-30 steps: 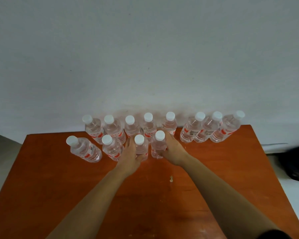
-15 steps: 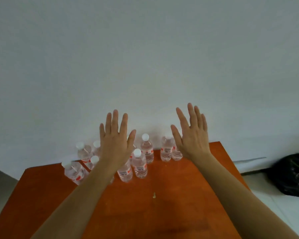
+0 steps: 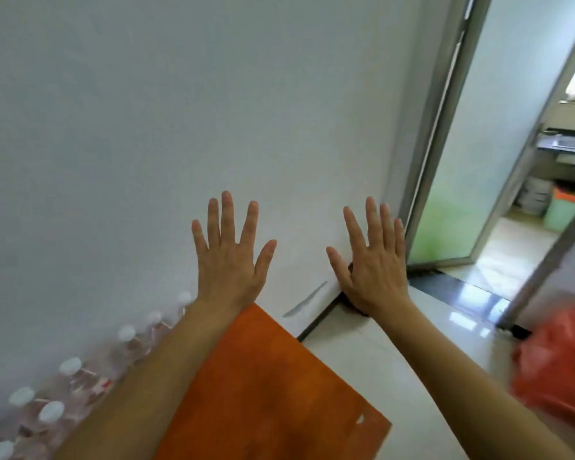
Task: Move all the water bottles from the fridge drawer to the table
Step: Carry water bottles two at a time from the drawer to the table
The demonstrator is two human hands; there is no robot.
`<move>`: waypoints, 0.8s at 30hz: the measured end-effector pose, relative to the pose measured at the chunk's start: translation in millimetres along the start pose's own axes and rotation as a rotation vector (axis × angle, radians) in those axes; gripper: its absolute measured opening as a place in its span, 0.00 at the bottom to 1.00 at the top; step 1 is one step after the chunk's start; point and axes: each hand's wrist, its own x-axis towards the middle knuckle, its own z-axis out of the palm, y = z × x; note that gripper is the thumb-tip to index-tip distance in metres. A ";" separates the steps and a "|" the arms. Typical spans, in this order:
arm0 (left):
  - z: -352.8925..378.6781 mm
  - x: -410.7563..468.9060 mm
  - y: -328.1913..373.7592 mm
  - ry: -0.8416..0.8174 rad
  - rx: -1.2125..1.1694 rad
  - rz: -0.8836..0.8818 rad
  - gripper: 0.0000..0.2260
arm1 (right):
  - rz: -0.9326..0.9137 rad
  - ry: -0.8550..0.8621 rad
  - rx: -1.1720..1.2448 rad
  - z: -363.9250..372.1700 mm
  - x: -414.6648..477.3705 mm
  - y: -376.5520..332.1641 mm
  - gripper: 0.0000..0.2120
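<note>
Water bottles (image 3: pixel 80 383) stood bunched on the orange table (image 3: pixel 263 393) against the wall (image 3: pixel 146 127), blurred, count unclear. Left hand (image 3: pixel 228 260) and right hand (image 3: pixel 372 267) were raised, fingers spread wide, holding nothing. Fridge drawer was out of view, so couldn't tell if any remained; likely late or done
</note>
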 end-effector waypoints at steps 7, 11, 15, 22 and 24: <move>32.1 7.5 219.6 -0.114 -0.335 0.375 0.33 | 0.369 0.055 -0.232 -95.9 -117.8 174.1 0.35; 16.0 -21.4 343.3 -0.103 -0.475 0.614 0.32 | 0.570 0.089 -0.359 -170.1 -197.1 246.9 0.36; -17.4 -65.3 456.0 -0.104 -0.588 0.795 0.32 | 0.741 0.152 -0.455 -234.3 -276.7 307.2 0.36; -57.3 -155.8 639.9 -0.189 -0.658 0.892 0.34 | 0.891 0.177 -0.512 -320.1 -406.5 423.9 0.37; -65.9 -182.3 690.8 -0.224 -0.639 0.900 0.36 | 0.917 0.161 -0.521 -341.2 -441.4 458.9 0.36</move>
